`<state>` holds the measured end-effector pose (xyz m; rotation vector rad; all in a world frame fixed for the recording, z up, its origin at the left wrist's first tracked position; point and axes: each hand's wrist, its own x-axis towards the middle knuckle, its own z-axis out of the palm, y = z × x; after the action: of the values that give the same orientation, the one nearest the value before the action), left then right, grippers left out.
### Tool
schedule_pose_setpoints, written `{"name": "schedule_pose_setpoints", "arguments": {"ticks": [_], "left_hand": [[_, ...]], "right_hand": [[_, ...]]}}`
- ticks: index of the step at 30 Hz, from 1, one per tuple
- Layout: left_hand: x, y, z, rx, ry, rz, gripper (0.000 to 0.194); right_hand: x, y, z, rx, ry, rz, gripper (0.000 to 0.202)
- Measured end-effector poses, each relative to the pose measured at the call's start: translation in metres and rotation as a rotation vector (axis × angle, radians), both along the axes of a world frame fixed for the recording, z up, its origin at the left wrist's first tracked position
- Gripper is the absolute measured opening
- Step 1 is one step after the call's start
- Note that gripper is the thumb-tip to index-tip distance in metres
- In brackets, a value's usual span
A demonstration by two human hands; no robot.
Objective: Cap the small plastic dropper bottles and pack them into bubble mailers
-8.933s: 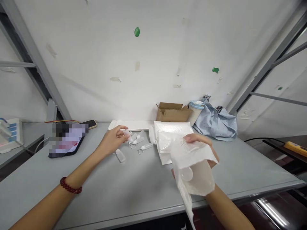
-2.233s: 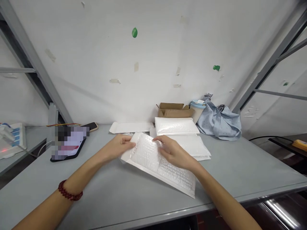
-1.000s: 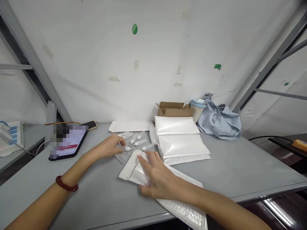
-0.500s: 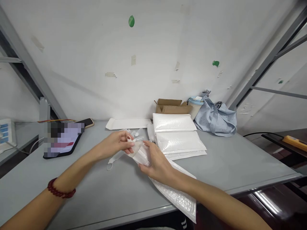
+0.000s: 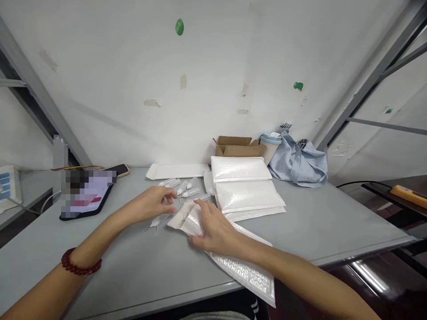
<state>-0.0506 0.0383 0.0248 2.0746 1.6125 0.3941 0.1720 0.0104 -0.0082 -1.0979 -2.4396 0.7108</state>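
Observation:
My left hand (image 5: pixel 156 205) is open, thumb and fingers apart, with nothing in it. It hovers just left of a white bubble mailer (image 5: pixel 248 272). My right hand (image 5: pixel 215 227) grips that mailer near its upper left end, thumb below and fingers on top. The mailer lies slantwise, its lower end sticking out past the table's front edge. Something glossy and translucent shows at the gripped end; I cannot make out whether it is inside. Several small clear plastic bottles (image 5: pixel 191 192) with white tips lie beyond my hands. Another clear bottle (image 5: pixel 160 220) lies under my left fingers, a thin loop at its end.
A stack of white bubble mailers (image 5: pixel 247 195) lies right of centre. Behind it stand an open cardboard box (image 5: pixel 240 149), a blue-lidded cup (image 5: pixel 271 144) and a light blue cloth bag (image 5: pixel 300 162). A flat white mailer (image 5: pixel 180 171) lies by the wall. A tablet (image 5: pixel 88 195) and phone (image 5: pixel 122 170) lie left.
My left hand has let go of the mailer's end and drawn back to the left, its fingers now parted. The mailer's end has lowered toward the table, still in my right hand.

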Motion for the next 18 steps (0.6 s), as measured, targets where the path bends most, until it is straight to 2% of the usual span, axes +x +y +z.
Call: {"name": "schedule_pose_setpoints", "arguments": {"ticks": [2, 5, 10, 13, 18], "left_hand": [[-0.005, 0.003, -0.004, -0.097, 0.085, 0.009, 0.044], [-0.007, 0.004, -0.003, -0.126, 0.055, 0.007, 0.037], [-0.009, 0.002, 0.015, 0.075, -0.328, 0.245, 0.035], [-0.001, 0.0, 0.014, -0.036, -0.43, 0.195, 0.033], [0.024, -0.006, -0.001, -0.235, -0.516, 0.067, 0.023]], "right_hand": [[0.0, 0.0, 0.001, -0.014, -0.042, -0.003, 0.088], [0.0, 0.001, 0.0, -0.025, -0.009, -0.001, 0.086], [0.0, 0.003, -0.006, -0.021, 0.076, -0.011, 0.081], [0.001, 0.004, -0.008, -0.013, 0.084, -0.005, 0.079], [0.001, 0.005, -0.009, -0.003, 0.099, 0.0, 0.077]]}}
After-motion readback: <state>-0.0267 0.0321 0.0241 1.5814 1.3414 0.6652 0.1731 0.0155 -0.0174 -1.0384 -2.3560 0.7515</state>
